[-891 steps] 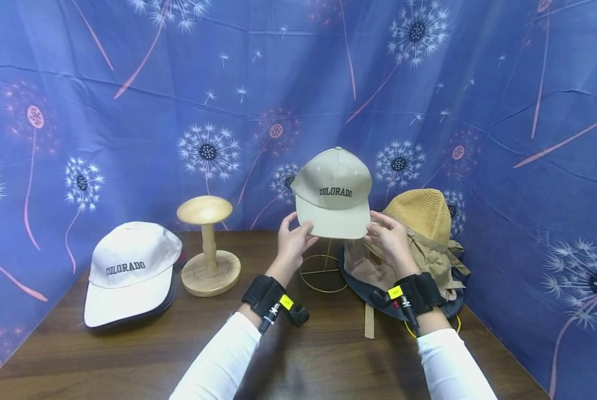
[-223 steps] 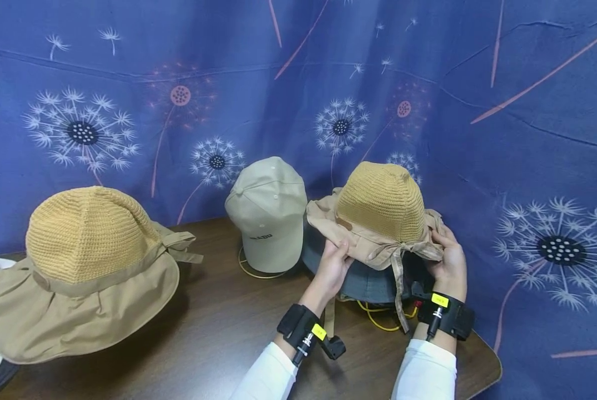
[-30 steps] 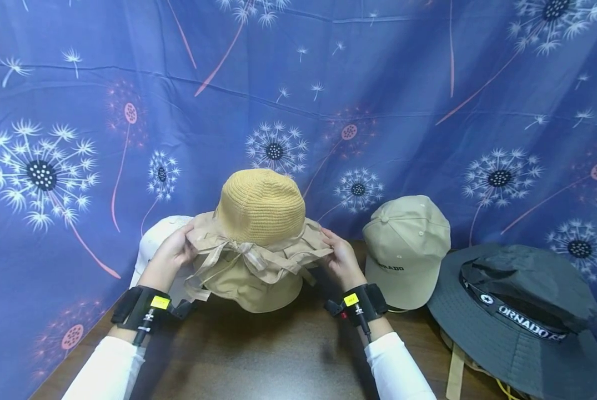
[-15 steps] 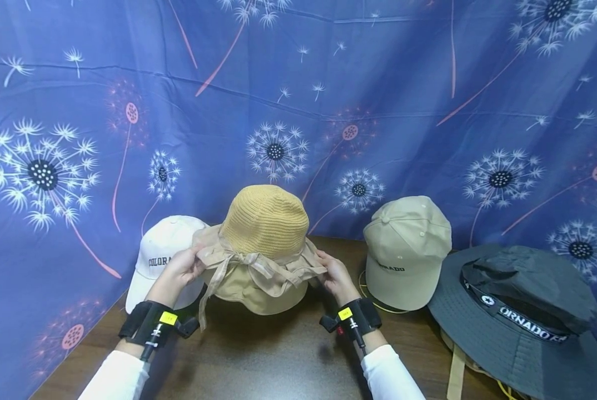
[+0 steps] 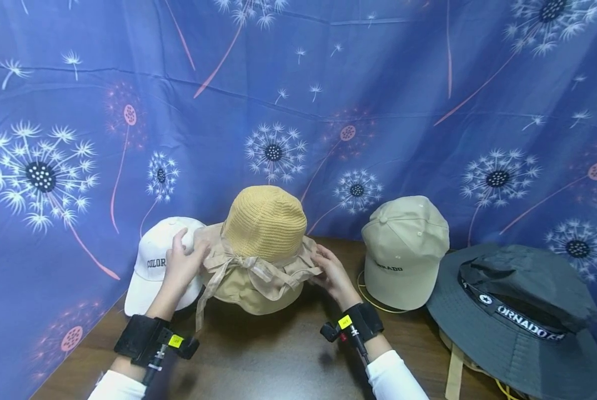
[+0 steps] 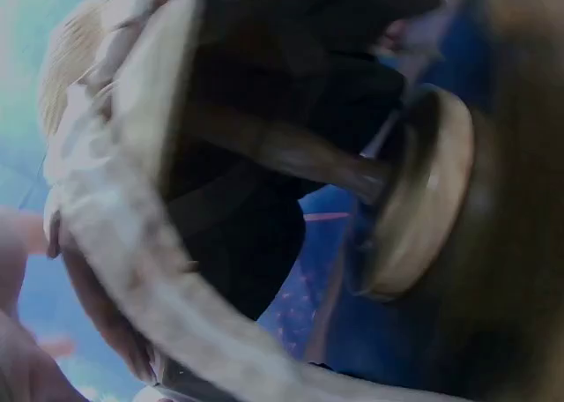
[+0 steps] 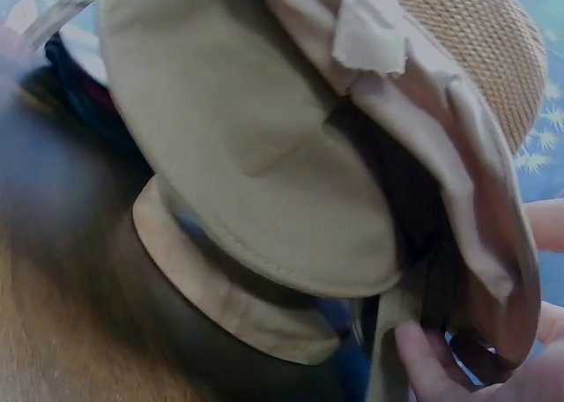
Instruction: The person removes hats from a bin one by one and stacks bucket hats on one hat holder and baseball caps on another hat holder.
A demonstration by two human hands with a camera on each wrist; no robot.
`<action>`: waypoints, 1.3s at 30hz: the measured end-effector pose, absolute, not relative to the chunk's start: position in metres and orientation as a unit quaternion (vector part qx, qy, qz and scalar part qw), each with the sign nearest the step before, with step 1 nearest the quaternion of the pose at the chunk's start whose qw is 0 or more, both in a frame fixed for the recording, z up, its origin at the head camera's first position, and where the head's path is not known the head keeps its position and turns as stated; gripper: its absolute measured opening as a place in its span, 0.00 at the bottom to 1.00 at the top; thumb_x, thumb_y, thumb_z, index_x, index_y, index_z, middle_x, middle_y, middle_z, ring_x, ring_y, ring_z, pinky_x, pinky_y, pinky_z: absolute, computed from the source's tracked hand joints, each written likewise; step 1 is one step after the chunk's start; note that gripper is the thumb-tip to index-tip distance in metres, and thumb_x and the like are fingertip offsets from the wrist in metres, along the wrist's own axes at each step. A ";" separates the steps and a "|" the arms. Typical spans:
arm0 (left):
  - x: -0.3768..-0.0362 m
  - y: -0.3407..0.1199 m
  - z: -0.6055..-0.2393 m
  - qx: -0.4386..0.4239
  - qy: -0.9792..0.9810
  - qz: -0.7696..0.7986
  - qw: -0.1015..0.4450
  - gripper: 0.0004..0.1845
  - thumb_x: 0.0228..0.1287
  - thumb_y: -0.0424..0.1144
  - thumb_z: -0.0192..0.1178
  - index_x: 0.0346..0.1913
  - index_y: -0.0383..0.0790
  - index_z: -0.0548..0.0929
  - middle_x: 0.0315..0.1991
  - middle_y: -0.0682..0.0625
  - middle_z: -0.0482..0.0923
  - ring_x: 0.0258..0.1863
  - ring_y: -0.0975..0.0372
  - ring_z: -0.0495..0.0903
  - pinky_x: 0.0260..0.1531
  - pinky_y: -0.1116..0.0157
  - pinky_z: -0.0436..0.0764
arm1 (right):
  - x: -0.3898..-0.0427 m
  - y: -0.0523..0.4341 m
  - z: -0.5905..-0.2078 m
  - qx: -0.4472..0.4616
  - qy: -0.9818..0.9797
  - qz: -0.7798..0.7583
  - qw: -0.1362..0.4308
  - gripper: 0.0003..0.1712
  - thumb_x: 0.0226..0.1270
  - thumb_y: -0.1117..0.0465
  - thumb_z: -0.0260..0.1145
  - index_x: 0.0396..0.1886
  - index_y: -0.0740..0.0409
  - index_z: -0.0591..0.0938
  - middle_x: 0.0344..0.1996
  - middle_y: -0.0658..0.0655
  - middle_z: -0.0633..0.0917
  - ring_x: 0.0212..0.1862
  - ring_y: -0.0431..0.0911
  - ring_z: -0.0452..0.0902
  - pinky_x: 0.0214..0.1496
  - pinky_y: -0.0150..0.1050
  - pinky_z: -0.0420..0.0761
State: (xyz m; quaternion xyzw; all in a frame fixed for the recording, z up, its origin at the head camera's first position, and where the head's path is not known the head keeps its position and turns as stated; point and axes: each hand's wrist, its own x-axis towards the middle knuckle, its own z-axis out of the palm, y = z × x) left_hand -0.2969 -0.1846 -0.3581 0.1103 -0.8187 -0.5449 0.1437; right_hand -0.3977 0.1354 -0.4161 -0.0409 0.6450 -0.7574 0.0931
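Observation:
A sun hat with a yellow knitted crown (image 5: 265, 222) and a crumpled beige brim with a tied bow sits stacked over another beige-brimmed hat (image 5: 245, 289). Beneath, the round base of a wooden hat stand (image 6: 427, 204) shows in the left wrist view. My left hand (image 5: 180, 266) is at the left side of the brim, fingers spread and off the fabric, in front of a white cap (image 5: 150, 261). On the opposite side my right hand (image 5: 334, 275) holds the brim edge, thumb (image 7: 423, 362) under it and fingers behind.
A beige cap (image 5: 405, 250) sits on a wire stand (image 5: 378, 305) to the right. Farther right lies a dark wide-brimmed hat (image 5: 523, 316), with a beige strap (image 5: 454, 369) hanging from under it. The brown table (image 5: 268, 361) meets a blue dandelion-print cloth (image 5: 298, 72).
The knitted sun hat has come down onto the hat below it. My left hand has let go of the brim and spread its fingers; the right stays at its side.

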 end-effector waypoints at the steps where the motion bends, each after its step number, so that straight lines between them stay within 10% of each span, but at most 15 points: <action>1: -0.296 -0.182 -0.359 0.096 -0.842 -0.511 0.146 0.40 0.69 0.54 0.50 0.76 0.42 0.46 0.70 0.28 0.57 0.67 0.44 0.67 0.68 0.49 0.67 | -0.397 0.135 -0.415 -0.043 0.649 -0.754 0.091 0.34 0.69 0.61 0.56 0.74 0.54 0.59 0.72 0.59 0.60 0.57 0.48 0.69 0.52 0.47 0.77; 7: -0.305 -0.167 -0.377 0.026 -0.883 -0.458 0.104 0.31 0.75 0.48 0.41 0.75 0.38 0.53 0.75 0.32 0.48 0.75 0.40 0.48 0.74 0.43 0.50 | -0.397 0.139 -0.414 -0.048 0.633 -0.770 0.059 0.35 0.67 0.67 0.57 0.73 0.55 0.60 0.71 0.59 0.61 0.44 0.38 0.77 0.44 0.37 0.79; 39: -0.339 -0.123 -0.407 0.041 -0.832 -0.553 0.024 0.33 0.74 0.53 0.37 0.77 0.48 0.46 0.77 0.38 0.44 0.75 0.38 0.47 0.70 0.36 0.54 | -0.404 0.177 -0.390 -0.024 0.639 -0.769 -0.002 0.36 0.67 0.66 0.58 0.74 0.52 0.60 0.75 0.60 0.56 0.35 0.30 0.75 0.38 0.25 0.78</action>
